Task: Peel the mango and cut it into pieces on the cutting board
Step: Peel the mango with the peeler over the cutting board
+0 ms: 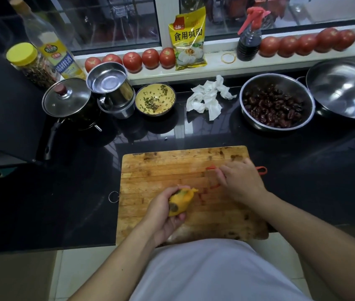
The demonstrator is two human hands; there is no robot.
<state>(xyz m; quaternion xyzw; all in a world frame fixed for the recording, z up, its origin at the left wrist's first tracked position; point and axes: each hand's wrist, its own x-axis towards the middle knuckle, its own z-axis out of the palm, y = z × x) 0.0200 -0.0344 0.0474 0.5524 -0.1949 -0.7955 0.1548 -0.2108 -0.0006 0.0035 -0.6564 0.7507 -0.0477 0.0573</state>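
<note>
A small yellow mango, with a dark spot and some green skin, sits in my left hand above the near left part of the wooden cutting board. My right hand is over the board's right side, its fingers closed on a red peeler whose motion-blurred head points left, a short way from the mango's tip. A red loop at the handle's end sticks out to the right of the hand.
Behind the board on the black counter stand a lidded pot, a steel cup, a bowl of chopped greens, crumpled tissue, a steel bowl of dark fruit and an empty steel basin. Tomatoes line the windowsill.
</note>
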